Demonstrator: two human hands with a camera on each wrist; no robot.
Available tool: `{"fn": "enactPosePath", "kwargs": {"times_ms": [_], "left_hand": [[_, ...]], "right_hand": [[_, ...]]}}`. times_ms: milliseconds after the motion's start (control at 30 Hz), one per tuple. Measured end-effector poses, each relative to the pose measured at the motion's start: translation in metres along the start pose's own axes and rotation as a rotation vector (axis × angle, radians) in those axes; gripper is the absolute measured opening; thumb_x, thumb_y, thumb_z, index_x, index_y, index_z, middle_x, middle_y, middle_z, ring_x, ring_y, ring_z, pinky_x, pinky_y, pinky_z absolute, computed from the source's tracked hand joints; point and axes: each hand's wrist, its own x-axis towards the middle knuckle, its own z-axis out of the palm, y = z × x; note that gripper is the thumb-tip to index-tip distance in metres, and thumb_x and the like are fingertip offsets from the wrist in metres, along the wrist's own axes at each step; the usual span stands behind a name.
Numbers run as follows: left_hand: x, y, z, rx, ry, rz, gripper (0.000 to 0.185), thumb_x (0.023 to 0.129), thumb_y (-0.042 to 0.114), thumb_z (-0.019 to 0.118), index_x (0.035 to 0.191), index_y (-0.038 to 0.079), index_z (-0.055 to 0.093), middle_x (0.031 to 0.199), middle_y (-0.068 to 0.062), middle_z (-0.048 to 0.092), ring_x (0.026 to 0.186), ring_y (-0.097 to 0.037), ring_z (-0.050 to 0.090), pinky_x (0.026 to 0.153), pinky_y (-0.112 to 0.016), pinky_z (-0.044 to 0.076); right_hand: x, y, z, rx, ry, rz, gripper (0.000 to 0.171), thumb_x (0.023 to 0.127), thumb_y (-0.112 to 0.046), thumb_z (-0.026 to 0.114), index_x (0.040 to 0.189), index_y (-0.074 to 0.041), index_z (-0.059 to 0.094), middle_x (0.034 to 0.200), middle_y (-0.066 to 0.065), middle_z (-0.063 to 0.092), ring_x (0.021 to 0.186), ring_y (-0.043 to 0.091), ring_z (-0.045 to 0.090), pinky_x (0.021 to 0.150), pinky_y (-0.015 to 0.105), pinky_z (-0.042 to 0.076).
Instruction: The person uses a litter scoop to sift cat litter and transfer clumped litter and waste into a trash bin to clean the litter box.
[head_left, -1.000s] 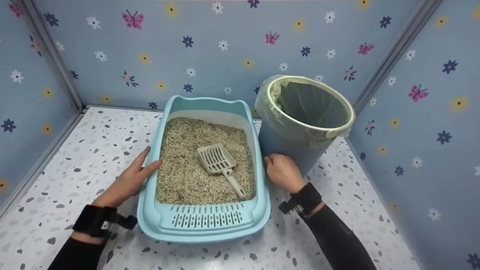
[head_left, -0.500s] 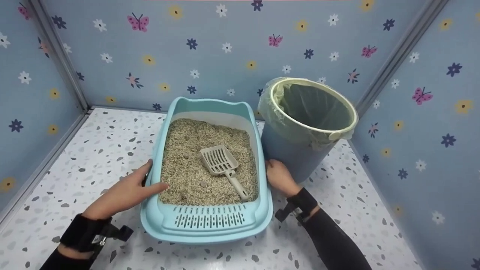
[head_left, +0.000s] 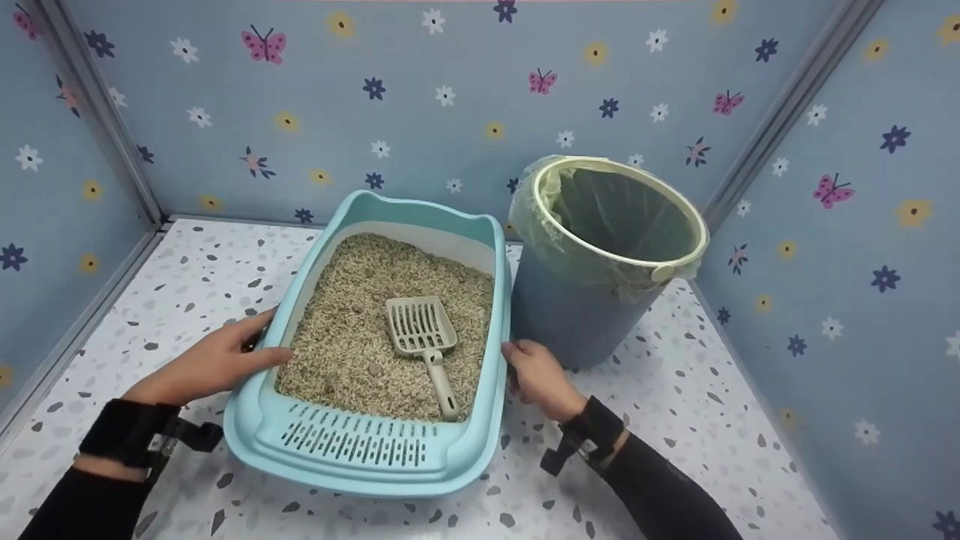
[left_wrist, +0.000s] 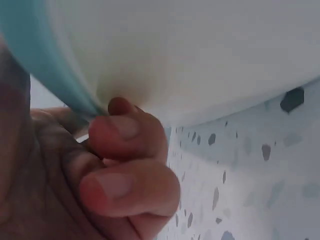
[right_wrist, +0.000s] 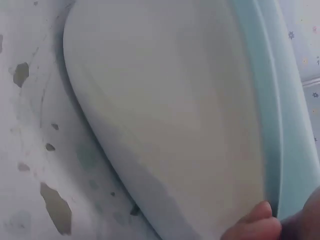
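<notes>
- We see the blue litter box (head_left: 356, 484) on the speckled floor (head_left: 660, 420), slanted against the back wall (head_left: 427, 60), beside the lined bin (head_left: 577, 315).
- Our left hand (head_left: 202, 366) grips its left rim, thumb over the top, fingers curled beneath.
- Our right hand (head_left: 541, 379) pinches the right rim between thumb and fingers.
- Inside, we find the slotted scoop (head_left: 421, 339) lying on the litter (head_left: 352, 300), handle toward the perforated front ledge (head_left: 352, 442).
</notes>
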Motion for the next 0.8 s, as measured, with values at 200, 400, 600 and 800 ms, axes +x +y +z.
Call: {"fn": "enactPosePath", "kwargs": {"times_ms": [200,400,600,800], "left_hand": [[-0.026,0.018,0.007,0.162,0.1,-0.137,0.1,0.112,0.054,0.065,0.179,0.006,0.009,0.104,-0.015,0.067,0.079,-0.023,0.065,0.065,-0.034,0.057],[-0.041,0.031,0.016,0.194,0.083,-0.186,0.093,0.111,0.058,0.063,0.176,0.004,0.025,0.102,-0.011,0.071,0.076,-0.022,0.066,0.068,-0.034,0.055],[-0.035,0.021,0.003,0.142,0.031,-0.157,0.084,0.114,0.053,0.061,0.177,0.008,0.026,0.09,-0.008,0.069,0.066,-0.022,0.068,0.072,-0.031,0.057],[-0.027,0.002,-0.02,0.094,-0.02,-0.121,0.076,0.118,0.045,0.056,0.178,0.01,0.024,0.088,-0.01,0.069,0.064,-0.024,0.07,0.07,-0.032,0.06]], "right_hand": [[0.04,0.005,0.0,-0.055,0.113,-0.008,0.036,0.117,-0.036,0.05,0.095,-0.009,0.059,0.067,0.002,0.047,0.052,0.015,0.043,0.048,0.029,0.036],[0.063,0.012,-0.002,-0.167,0.237,-0.059,0.05,0.115,-0.038,0.047,0.122,0.002,0.076,0.107,0.012,0.071,0.097,0.023,0.064,0.096,0.037,0.052],[0.059,0.015,-0.002,-0.065,0.149,-0.04,0.044,0.118,-0.042,0.046,0.1,-0.008,0.069,0.07,-0.001,0.048,0.059,0.015,0.048,0.064,0.031,0.045],[0.026,0.008,0.011,-0.032,0.051,-0.059,0.043,0.122,-0.04,0.042,0.095,-0.01,0.058,0.069,0.002,0.053,0.049,0.013,0.039,0.047,0.027,0.035]]}}
